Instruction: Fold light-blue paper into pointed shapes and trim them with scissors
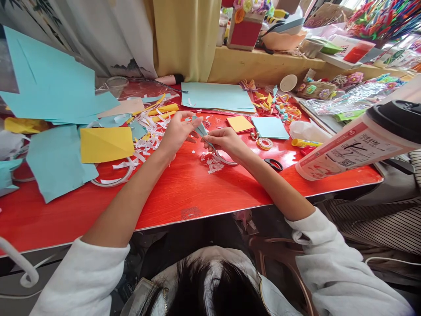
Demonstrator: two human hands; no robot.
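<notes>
Blue folded paper: head view, between both hands, above the red table.
Long axis: slants from far left to near right.
Right hand: thumb and fingers pinch the near end; the paper runs forward and leftward from this grip.
Left hand: nearest the far end, lower fingers spread; whether it pinches, cannot tell.

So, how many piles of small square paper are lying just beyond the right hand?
2. A yellow pile lies nearer the right hand; a blue pile lies right of the yellow one. The hand could hide others.
</notes>
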